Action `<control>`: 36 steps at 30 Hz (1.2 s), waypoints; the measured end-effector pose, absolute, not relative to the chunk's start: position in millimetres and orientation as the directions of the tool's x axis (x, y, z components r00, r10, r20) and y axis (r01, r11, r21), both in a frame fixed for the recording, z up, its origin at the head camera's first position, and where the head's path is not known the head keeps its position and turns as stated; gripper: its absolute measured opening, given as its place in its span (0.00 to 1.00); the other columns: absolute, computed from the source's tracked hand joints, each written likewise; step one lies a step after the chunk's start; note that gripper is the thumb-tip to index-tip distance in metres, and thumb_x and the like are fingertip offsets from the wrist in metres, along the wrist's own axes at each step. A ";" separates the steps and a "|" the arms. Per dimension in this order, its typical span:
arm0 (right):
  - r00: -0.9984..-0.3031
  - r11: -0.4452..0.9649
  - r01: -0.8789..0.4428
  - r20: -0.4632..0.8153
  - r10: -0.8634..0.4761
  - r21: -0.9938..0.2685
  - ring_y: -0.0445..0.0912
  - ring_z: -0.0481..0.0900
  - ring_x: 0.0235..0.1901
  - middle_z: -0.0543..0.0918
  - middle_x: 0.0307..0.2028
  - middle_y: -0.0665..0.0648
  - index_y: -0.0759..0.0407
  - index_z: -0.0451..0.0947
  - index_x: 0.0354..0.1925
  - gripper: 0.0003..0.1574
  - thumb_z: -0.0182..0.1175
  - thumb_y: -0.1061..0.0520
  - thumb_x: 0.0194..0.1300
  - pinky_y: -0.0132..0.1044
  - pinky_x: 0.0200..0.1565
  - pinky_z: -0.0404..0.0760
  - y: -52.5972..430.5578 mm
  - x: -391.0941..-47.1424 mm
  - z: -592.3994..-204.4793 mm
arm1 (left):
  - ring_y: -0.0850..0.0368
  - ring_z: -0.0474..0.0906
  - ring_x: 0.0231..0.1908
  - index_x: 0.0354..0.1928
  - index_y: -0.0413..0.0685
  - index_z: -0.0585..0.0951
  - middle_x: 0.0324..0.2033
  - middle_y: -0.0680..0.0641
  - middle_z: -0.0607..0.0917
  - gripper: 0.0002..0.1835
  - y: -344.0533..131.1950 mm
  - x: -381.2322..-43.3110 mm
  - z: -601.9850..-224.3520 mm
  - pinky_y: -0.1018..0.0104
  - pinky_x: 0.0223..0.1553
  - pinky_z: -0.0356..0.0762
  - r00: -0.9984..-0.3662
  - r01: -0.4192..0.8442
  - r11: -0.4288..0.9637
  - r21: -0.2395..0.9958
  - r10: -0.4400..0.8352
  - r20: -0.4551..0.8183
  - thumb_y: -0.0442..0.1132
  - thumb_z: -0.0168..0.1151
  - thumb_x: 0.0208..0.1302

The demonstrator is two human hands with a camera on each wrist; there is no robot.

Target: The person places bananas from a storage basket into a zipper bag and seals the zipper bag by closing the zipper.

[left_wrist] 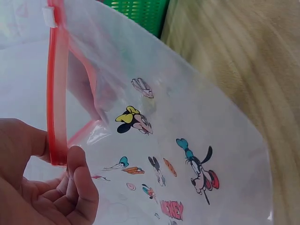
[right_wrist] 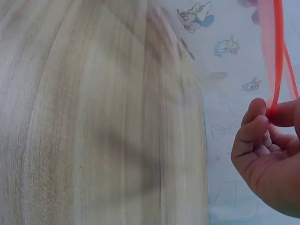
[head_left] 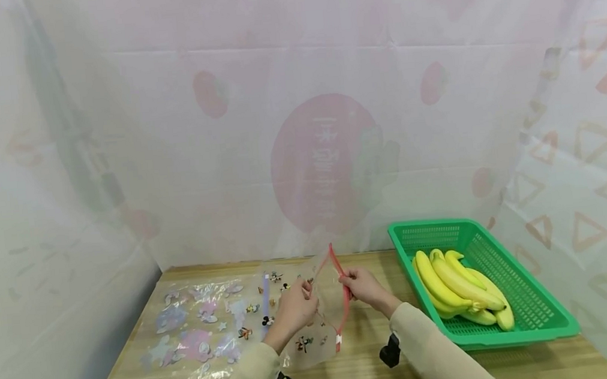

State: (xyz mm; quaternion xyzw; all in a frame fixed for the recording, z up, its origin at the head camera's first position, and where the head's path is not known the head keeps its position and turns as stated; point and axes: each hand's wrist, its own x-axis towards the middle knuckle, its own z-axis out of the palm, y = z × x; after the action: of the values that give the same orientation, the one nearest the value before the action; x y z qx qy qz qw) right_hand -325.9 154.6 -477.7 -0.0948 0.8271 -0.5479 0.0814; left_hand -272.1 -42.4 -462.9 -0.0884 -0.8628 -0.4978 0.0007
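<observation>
A clear zip bag (head_left: 305, 341) with cartoon prints and a red zip strip (head_left: 337, 260) is held up between both hands, its mouth spread apart. My left hand (head_left: 296, 307) pinches one side of the mouth; in the left wrist view that hand (left_wrist: 51, 183) has thumb and fingers on the red strip (left_wrist: 57, 98). On the other side my right hand (head_left: 363, 286) pinches the strip. The right wrist view shows the right hand (right_wrist: 272, 154) with its fingertips on the red edge. A white slider (left_wrist: 49, 17) sits at one end of the strip.
At the right stands a green basket (head_left: 550, 312) holding several bananas (head_left: 452, 282). Other clear printed bags (head_left: 197, 337) lie flat on the left of the wooden table (head_left: 363, 377), one with a purple strip (head_left: 266, 301). A printed sheet hangs behind the table.
</observation>
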 end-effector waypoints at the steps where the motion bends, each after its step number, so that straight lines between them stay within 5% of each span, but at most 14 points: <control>1: -0.971 0.378 -0.060 -0.033 -0.235 -0.924 0.42 0.67 0.17 0.71 0.16 0.52 0.70 0.73 0.33 0.15 0.48 0.60 0.73 0.37 0.24 0.70 154.4 -326.3 -477.6 | 0.53 0.78 0.19 0.43 0.38 0.73 0.27 0.47 0.78 0.10 -42.4 -272.4 -461.6 0.67 0.16 0.75 -0.984 0.158 0.490 0.857 0.153 0.094 0.32 0.53 0.60; 9: -0.976 0.393 -0.081 -0.007 -0.218 -0.916 0.43 0.70 0.14 0.72 0.15 0.53 0.65 0.74 0.27 0.21 0.46 0.55 0.74 0.33 0.19 0.69 145.5 -320.9 -472.1 | 0.62 0.64 0.14 0.47 0.39 0.77 0.24 0.50 0.78 0.12 -38.4 -272.6 -450.9 0.70 0.14 0.62 -0.976 0.219 0.534 0.816 0.128 0.178 0.34 0.48 0.65; 24: -0.906 0.404 -0.111 -0.075 -0.418 -0.908 0.41 0.69 0.12 0.73 0.11 0.51 0.63 0.75 0.23 0.24 0.46 0.54 0.74 0.30 0.17 0.68 137.6 -312.6 -462.7 | 0.59 0.75 0.15 0.38 0.45 0.73 0.21 0.49 0.78 0.02 -35.5 -273.6 -447.2 0.66 0.14 0.70 -0.976 0.218 0.446 0.868 0.082 0.203 0.33 0.53 0.64; 36: -0.915 0.451 -0.129 -0.069 -0.397 -0.883 0.40 0.66 0.11 0.72 0.10 0.50 0.70 0.74 0.24 0.24 0.45 0.58 0.74 0.35 0.17 0.67 150.0 -315.4 -476.8 | 0.56 0.75 0.17 0.41 0.45 0.74 0.23 0.50 0.77 0.05 -32.7 -271.9 -437.1 0.64 0.16 0.71 -0.980 0.199 0.458 0.867 0.076 0.185 0.37 0.54 0.66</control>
State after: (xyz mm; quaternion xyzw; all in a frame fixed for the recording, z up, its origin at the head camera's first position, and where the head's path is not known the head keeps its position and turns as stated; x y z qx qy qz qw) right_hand -315.4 150.0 -476.8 -0.1562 0.8411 -0.5003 0.1338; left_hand -271.9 -32.7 -437.1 -0.0809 -0.8516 -0.5145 0.0597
